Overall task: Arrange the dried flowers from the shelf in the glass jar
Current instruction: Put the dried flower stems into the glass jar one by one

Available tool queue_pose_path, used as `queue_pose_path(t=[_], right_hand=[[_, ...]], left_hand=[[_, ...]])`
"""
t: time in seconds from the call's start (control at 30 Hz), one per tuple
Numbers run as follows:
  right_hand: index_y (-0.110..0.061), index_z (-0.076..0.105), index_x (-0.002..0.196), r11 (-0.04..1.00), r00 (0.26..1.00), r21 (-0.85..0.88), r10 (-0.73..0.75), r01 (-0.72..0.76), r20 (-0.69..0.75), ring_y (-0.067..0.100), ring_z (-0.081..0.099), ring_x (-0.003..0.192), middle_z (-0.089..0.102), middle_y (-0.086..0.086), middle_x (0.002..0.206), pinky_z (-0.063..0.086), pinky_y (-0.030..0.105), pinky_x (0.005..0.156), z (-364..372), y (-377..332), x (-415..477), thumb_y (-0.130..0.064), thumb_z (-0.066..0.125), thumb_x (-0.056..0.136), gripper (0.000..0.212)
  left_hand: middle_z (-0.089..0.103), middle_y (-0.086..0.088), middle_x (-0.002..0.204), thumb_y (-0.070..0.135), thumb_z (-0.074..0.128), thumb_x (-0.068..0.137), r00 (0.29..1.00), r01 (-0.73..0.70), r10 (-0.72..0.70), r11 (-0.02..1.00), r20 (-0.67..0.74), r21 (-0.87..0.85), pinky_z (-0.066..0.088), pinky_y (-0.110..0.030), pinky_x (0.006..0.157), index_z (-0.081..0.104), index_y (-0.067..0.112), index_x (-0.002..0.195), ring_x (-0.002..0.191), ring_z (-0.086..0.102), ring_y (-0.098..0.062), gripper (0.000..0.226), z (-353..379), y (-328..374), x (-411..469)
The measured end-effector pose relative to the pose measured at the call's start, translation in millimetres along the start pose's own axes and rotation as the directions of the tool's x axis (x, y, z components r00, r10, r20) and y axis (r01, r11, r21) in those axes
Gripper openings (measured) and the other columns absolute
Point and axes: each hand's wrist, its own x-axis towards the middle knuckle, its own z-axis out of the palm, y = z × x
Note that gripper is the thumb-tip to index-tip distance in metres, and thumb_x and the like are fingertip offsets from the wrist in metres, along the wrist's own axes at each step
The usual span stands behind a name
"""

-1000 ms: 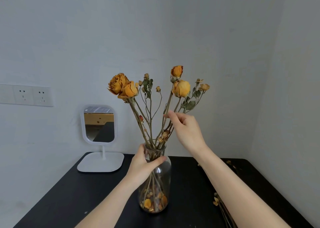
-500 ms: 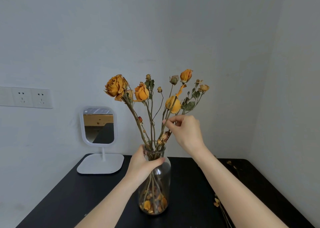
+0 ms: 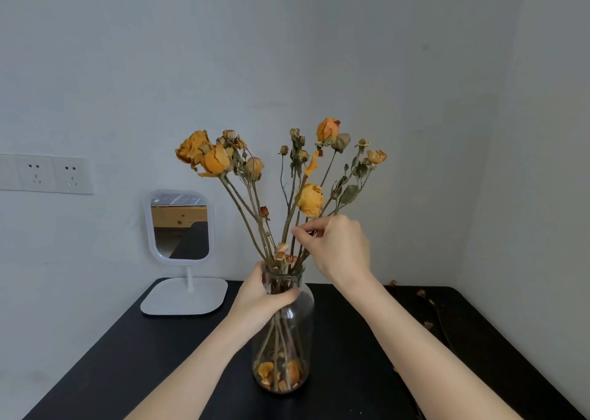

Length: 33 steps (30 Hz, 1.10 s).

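At frame centre, left hand [image 3: 261,301] gripped glass jar [image 3: 301,323] neck; right hand [image 3: 338,250] pinched stem among dried flowers [image 3: 311,199]. Mirror [image 3: 180,224] frame-left, loose stems [image 3: 422,293] frame-right on black table [image 3: 127,371].

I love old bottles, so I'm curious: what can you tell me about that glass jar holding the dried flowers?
The glass jar is clear and colourless, bottle-shaped: a short narrow neck with an open mouth, rounded shoulders, a wider body. It stands upright on the black table. Stems of the dried flowers run down inside it, and loose orange petals lie at its bottom. The left hand grips its neck and shoulder.
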Motion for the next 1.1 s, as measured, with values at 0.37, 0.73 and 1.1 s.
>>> queue_pose_path(t=[0.37, 0.73, 1.1], right_hand=[[-0.028, 0.075, 0.095, 0.999, 0.996, -0.023, -0.037, 0.036, -0.08, 0.012, 0.063, 0.066, 0.074, -0.004, 0.081, 0.049, 0.025, 0.056, 8, -4, -9, -0.041, 0.061, 0.086, 0.021], [-0.024, 0.075, 0.097, 0.994, 0.993, 0.072, -0.073, 0.08, -0.093, 0.001, 0.045, 0.041, 0.052, -0.017, 0.05, 0.034, 0.009, 0.047, -16, 20, -28, -0.042, 0.063, 0.082, 0.026], [-0.022, 0.073, 0.095, 0.929, 0.923, -0.037, 0.369, -0.367, 0.106, -0.002, 0.056, 0.049, 0.057, -0.012, 0.049, 0.036, 0.015, 0.052, -74, 168, -76, -0.04, 0.062, 0.085, 0.024]], left_hand=[[0.065, 0.013, 0.105, 0.038, 0.076, 0.069, 0.999, -0.009, 0.01, 0.999, -0.037, 0.031, 0.048, -0.027, 0.087, 0.053, 0.036, 0.111, 0.102, 0.06, -0.005, 0.048, 1, -4, 2], [0.048, 0.019, 0.1, 0.029, 0.073, 0.075, 0.898, -0.059, 0.119, 0.987, -0.424, 0.151, 0.037, -0.016, 0.08, 0.045, 0.037, 0.094, 0.099, 0.049, -0.006, 0.034, 13, -13, -69], [0.054, 0.007, 0.066, 0.031, 0.057, 0.089, 0.982, -0.068, 0.022, 0.969, 0.189, 0.239, 0.045, -0.019, 0.063, 0.059, 0.031, 0.086, 0.06, 0.049, -0.002, 0.003, 119, -9, -91]])
